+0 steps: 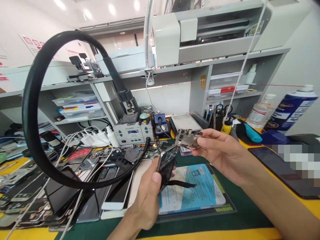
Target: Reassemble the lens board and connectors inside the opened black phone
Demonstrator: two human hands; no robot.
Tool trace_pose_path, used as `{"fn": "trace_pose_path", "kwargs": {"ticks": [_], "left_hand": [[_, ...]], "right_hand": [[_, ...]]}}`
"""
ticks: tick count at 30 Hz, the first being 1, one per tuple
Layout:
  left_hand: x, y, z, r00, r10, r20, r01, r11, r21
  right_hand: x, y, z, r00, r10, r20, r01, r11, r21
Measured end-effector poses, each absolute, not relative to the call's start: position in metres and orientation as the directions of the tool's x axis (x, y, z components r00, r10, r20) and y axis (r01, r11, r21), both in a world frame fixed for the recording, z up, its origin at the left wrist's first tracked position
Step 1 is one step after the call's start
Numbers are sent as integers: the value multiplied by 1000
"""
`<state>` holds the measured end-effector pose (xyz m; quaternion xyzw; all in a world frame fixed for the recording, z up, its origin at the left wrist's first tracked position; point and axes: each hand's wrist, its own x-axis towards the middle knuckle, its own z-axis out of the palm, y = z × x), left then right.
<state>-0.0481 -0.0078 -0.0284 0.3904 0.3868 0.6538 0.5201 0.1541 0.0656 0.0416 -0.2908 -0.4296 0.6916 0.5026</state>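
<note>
My left hand (147, 196) is closed around a dark opened phone body (167, 163), held upright over the bench with a thin black strip hanging from it. My right hand (220, 153) pinches a small circuit board (187, 137) between thumb and fingers, just above and to the right of the phone body. The board's lower edge nearly touches the phone's top end. Below both hands lies a blue work mat (197, 193) on the green bench surface.
A thick black hose (32, 110) loops up at left from a grey rework station (132, 131). Several phones and screens (75, 196) are piled at left. A spray can (290, 110), a plastic bottle (261, 111) and a dark phone (282, 171) sit at right. Shelves with printers stand behind.
</note>
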Motion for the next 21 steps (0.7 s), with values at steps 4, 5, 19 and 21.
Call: {"fn": "trace_pose_path", "kwargs": {"ticks": [4, 5, 19, 21], "left_hand": [[-47, -10, -25, -223, 927, 301, -226, -349, 909], [-47, -10, -25, -216, 941, 261, -263, -314, 912], [-52, 1, -21, 19, 1000, 5, -367, 2, 930], [-51, 2, -21, 45, 999, -27, -373, 42, 927]], "right_hand": [[156, 59, 45, -340, 937, 79, -429, -80, -900], [155, 58, 45, -343, 936, 80, -419, -76, -905], [151, 59, 36, -340, 936, 86, -346, -39, -937], [149, 58, 35, -326, 940, 98, -321, -12, -947]]}}
